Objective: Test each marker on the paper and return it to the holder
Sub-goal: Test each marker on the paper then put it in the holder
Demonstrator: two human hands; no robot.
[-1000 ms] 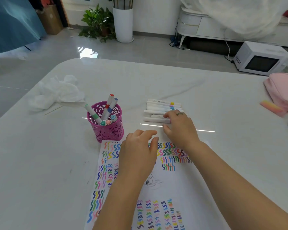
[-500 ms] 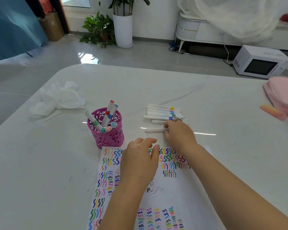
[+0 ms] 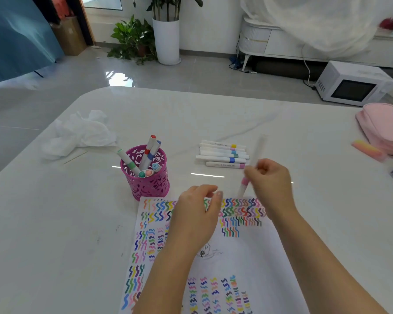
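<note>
Roughly halfway: some markers [image 3: 149,152] in holder [image 3: 145,189], row [image 3: 221,154] untested on counter [image 3: 55,223], blurred pink marker [image 3: 244,182] seemingly pinched in right fingers [image 3: 251,172], left fingers [image 3: 210,194] relaxed on paper [image 3: 247,257].

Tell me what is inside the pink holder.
Six markers: three lean out above the rim, three show only coloured cap ends. The wall of the pink holder hides their lower parts and the bottom.

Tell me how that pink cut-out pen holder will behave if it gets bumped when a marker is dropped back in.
Probably light: the pink pen holder has perforated walls. It would likely slide rather than grip, since the table looks glossy. The tall markers leaning past its rim might make it tip under a high sideways knock.
</note>
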